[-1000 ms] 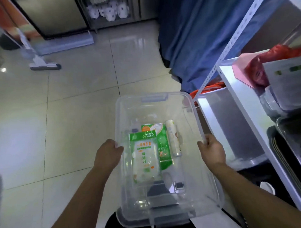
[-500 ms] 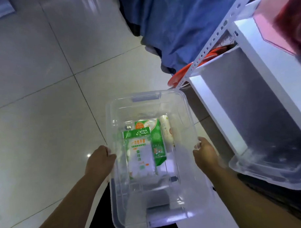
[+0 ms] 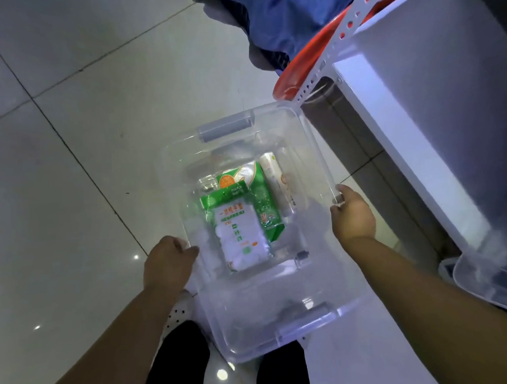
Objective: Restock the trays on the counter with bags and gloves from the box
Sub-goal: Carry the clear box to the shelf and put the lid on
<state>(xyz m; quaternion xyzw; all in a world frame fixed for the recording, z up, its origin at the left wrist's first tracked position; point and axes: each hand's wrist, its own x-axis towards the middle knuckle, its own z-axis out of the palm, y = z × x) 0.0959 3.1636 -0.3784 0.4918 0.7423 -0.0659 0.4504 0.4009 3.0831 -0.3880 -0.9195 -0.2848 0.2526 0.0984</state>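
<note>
A: You have the clear box (image 3: 282, 320) by its two long rims, low over the tiled floor (image 3: 72, 140) at the centre of the frame; keep it level, because the packets inside are loose and, I judge, they slide if one side dips.

B: Where do the supplies sit?

A: Toward the far end of the box, upper middle of the frame; a white-and-green packet (image 3: 241, 238) lies on top of a green packet (image 3: 262, 197), and a pale roll (image 3: 276, 184) lies just beside them on the right; whether each holds bags or gloves I cannot tell.

B: And your grip?

A: Your left hand (image 3: 167, 262) is curled tight on the left rim, fingers folded over the edge, nothing else in it; your right hand (image 3: 352, 214) is clamped on the right rim, thumb (image 3: 343, 193) on top and the other fingers hidden beneath; both are narrow, closed on plastic.

B: Anything to mind?

A: The white shelf (image 3: 417, 143) and its perforated post (image 3: 328, 54) stand close at the upper right; the far right corner of the box is near that post, so steer clear of it; the counter trays are out of view, so look up before you carry.
</note>
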